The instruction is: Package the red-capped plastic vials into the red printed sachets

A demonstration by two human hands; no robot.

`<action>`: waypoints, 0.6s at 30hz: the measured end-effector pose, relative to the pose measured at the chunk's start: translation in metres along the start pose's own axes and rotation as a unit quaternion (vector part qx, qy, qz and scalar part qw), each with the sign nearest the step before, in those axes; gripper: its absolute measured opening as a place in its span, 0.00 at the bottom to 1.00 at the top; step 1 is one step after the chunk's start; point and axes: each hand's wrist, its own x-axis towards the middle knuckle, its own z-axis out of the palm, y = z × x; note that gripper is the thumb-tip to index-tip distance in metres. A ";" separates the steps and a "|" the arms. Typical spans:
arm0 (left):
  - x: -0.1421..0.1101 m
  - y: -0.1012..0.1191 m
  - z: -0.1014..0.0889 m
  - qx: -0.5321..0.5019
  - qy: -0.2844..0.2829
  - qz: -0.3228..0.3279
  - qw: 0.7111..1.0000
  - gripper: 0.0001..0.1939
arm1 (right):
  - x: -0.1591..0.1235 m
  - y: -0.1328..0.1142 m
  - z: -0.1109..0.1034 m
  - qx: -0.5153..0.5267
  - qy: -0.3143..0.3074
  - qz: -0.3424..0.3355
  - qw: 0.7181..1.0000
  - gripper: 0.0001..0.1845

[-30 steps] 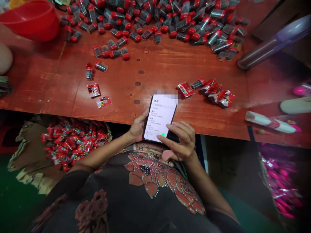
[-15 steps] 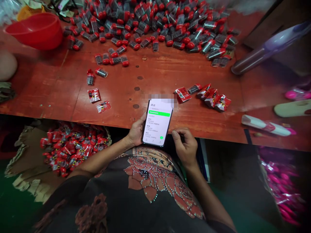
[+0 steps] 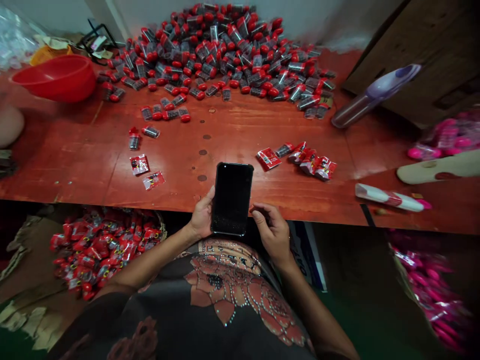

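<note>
A smartphone (image 3: pixel 232 199) with a dark screen is upright at the table's front edge. My left hand (image 3: pixel 203 216) grips it from the left, thumb along its side and the other fingers hidden behind. My right hand (image 3: pixel 273 231) is beside the phone's lower right edge, its fingers curled in and the thumb near the index finger. No object shows in it, and I cannot tell whether a fingertip touches the phone. Beyond the phone, to the right, lie a flat red packet (image 3: pixel 268 159), a small clear tube (image 3: pixel 284 149) and several puffed red packets (image 3: pixel 310 162).
Red-capped tubes (image 3: pixel 213 55) are heaped at the back of the red table (image 3: pixel 240 130). A red bowl (image 3: pixel 56 80) stands at the left, a purple-topped clear cylinder (image 3: pixel 369 100) at the right. Below the table edge are red packets (image 3: pixel 108 245) and pink items (image 3: pixel 431 280).
The phone's screen was lit with a list and is now black. My right hand remains curled near the phone's right edge. The view has tilted up, showing more of the wall.
</note>
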 end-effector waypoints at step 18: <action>-0.043 0.022 0.028 0.026 0.048 0.159 0.986 0.31 | 0.021 -0.046 0.010 0.383 -0.270 0.162 0.868 0.16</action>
